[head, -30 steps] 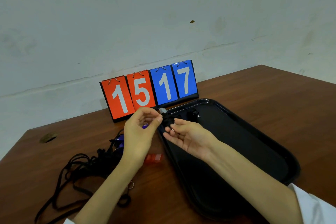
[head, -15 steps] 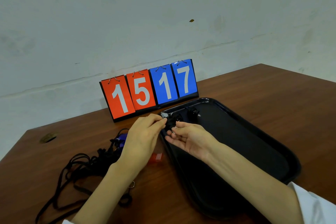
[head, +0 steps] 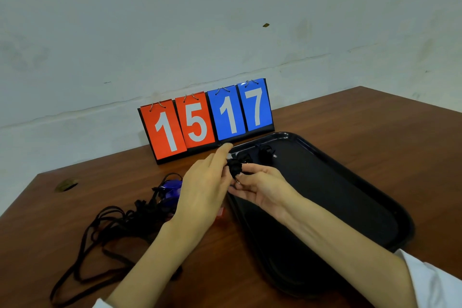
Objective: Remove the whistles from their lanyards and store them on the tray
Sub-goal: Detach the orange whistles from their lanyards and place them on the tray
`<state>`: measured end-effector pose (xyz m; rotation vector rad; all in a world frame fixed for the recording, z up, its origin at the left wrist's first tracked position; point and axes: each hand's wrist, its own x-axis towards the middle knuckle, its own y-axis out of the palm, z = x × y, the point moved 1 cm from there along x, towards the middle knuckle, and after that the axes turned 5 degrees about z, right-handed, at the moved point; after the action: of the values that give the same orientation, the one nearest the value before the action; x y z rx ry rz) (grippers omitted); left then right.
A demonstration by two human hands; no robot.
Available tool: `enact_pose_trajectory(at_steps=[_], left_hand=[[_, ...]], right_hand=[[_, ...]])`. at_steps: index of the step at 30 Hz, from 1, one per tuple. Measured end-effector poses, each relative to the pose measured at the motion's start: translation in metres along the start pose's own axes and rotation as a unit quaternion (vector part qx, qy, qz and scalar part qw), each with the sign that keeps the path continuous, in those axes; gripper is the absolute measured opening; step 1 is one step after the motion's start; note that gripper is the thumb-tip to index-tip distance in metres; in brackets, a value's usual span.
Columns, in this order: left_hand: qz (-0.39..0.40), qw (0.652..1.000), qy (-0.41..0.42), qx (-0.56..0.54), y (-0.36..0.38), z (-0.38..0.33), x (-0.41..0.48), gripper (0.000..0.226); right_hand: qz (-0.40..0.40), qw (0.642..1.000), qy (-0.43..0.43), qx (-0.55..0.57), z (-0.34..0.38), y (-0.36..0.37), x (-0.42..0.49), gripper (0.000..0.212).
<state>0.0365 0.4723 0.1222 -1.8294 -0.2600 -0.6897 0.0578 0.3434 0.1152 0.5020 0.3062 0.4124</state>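
A black whistle (head: pixel 235 169) is held in the air over the near-left rim of the tray (head: pixel 350 202), between both hands; the left hand (head: pixel 207 190) comes in from the left, its grip pinching the whistle's left side while the forefinger sticks out straight above it; the right hand (head: pixel 262 187) lies palm up beneath, its grip curled round the whistle's lower end, where a small metal ring (head: pixel 238 182) shows; two more black whistles (head: pixel 266 154) lie at the tray's far end; left of the tray, on the bench (head: pixel 350 120), lie a blue whistle (head: pixel 172 186), a red whistle (head: pixel 221 212) partly hidden by the left wrist, and a tangle of black lanyards (head: pixel 112 227); a scoreboard (head: pixel 205 120) reading 15 17 stands behind, against the wall (head: pixel 225 20).
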Motion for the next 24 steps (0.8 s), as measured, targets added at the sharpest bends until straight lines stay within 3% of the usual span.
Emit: enact_pose_trajectory(at_steps=[3,5,10,12,13,18,22,24], left_hand=[[-0.040,0.999,0.009,0.018,0.001,-0.004,-0.003,0.053],[-0.044,0.991,-0.076,-0.106,0.000,-0.003,-0.003,0.051],[-0.028,0.883,-0.230,-0.408,0.002,0.005,0.002,0.029],[-0.016,0.847,-0.253,-0.466,0.003,0.007,0.003,0.021],[-0.011,0.852,-0.246,-0.461,0.003,0.008,0.003,0.020],[-0.016,0.951,-0.122,-0.284,-0.005,0.008,0.004,0.022],[-0.015,0.973,-0.057,-0.223,-0.010,0.016,0.007,0.020],[-0.017,0.991,-0.003,-0.134,-0.006,0.016,0.005,0.016]], right_hand=[[0.005,1.000,0.013,0.011,-0.001,0.000,0.001,0.025],[0.011,0.999,0.031,0.031,-0.002,-0.002,0.003,0.022],[0.003,0.990,0.086,0.111,0.001,-0.005,0.007,0.030],[-0.006,0.989,0.092,0.119,0.002,-0.007,0.008,0.030],[-0.009,0.989,0.093,0.117,0.002,-0.007,0.008,0.032],[-0.003,0.988,0.104,0.113,0.003,-0.008,0.007,0.032],[0.012,0.986,0.119,0.119,0.005,-0.009,0.008,0.028],[0.007,0.985,0.117,0.123,0.003,-0.009,0.008,0.021]])
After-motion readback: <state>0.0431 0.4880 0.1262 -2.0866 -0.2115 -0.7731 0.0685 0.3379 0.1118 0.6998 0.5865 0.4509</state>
